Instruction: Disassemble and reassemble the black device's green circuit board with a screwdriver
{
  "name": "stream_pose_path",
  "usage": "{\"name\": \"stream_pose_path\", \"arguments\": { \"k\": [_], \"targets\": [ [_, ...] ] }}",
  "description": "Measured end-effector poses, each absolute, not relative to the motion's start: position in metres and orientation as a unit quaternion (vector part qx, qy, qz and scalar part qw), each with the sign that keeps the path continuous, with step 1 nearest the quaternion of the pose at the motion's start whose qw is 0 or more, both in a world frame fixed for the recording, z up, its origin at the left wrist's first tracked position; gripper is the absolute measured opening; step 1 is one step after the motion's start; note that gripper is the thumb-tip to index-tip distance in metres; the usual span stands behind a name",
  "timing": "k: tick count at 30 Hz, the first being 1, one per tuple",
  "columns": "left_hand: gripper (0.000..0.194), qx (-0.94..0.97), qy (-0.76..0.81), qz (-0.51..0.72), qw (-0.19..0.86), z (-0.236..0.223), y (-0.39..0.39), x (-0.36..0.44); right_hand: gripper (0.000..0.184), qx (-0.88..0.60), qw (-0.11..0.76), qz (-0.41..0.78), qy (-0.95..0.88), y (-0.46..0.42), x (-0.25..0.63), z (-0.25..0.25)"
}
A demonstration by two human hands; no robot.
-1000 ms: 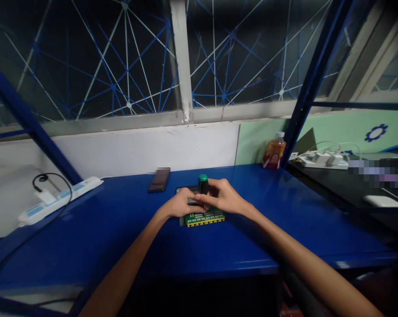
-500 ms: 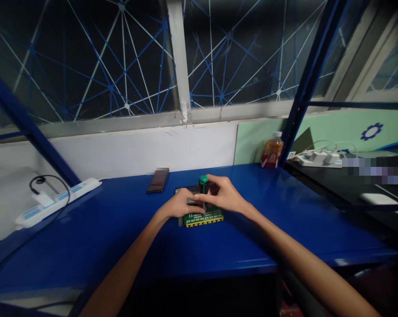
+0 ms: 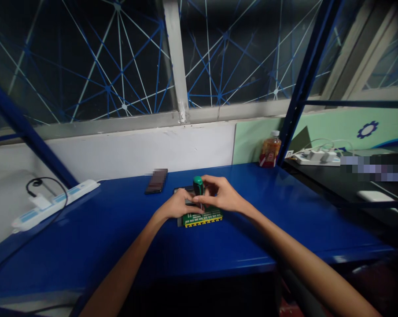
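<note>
Green-handled screwdriver (image 3: 198, 186), pinched upright by right hand (image 3: 221, 198), could slip off green circuit board (image 3: 202, 217); left hand (image 3: 177, 206) presses it flat.

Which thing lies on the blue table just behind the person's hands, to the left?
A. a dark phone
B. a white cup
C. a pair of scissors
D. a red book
A: a dark phone lies flat on the blue table, beyond the left hand and apart from it.
</note>
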State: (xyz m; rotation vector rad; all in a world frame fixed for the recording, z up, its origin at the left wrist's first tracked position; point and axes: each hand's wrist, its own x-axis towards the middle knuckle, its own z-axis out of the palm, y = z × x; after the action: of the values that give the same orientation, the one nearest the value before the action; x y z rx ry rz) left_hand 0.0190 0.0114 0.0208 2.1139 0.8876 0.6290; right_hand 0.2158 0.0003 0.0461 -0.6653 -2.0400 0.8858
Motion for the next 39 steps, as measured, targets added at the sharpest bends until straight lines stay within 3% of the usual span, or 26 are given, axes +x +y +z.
{"name": "stream_pose_path", "arguments": {
  "k": [5, 13, 27, 29, 34, 39],
  "targets": [
    [0.027, 0.824, 0.368, 0.243, 0.356, 0.017, 0.012, 0.021, 0.037, -0.269, 0.399, 0.308, -0.821, -0.001, 0.213, 0.045],
    [0.026, 0.847, 0.330, 0.230, 0.348, 0.028, 0.007, 0.023, 0.026, -0.275, 0.388, 0.347, -0.808, -0.002, 0.214, 0.046],
    [0.027, 0.854, 0.323, 0.228, 0.338, 0.024, 0.010, 0.021, 0.026, -0.271, 0.381, 0.325, -0.822, -0.002, 0.213, 0.044],
    [0.037, 0.869, 0.323, 0.226, 0.298, 0.024, 0.010, 0.019, 0.025, -0.271, 0.378, 0.322, -0.825, -0.002, 0.213, 0.043],
    [0.086, 0.905, 0.337, 0.163, 0.201, 0.021, 0.010, 0.016, 0.027, -0.271, 0.378, 0.320, -0.825, -0.002, 0.215, 0.045],
    [0.086, 0.902, 0.355, 0.136, 0.205, 0.016, 0.008, 0.019, 0.025, -0.270, 0.373, 0.314, -0.830, -0.002, 0.216, 0.046]
  ]
}}
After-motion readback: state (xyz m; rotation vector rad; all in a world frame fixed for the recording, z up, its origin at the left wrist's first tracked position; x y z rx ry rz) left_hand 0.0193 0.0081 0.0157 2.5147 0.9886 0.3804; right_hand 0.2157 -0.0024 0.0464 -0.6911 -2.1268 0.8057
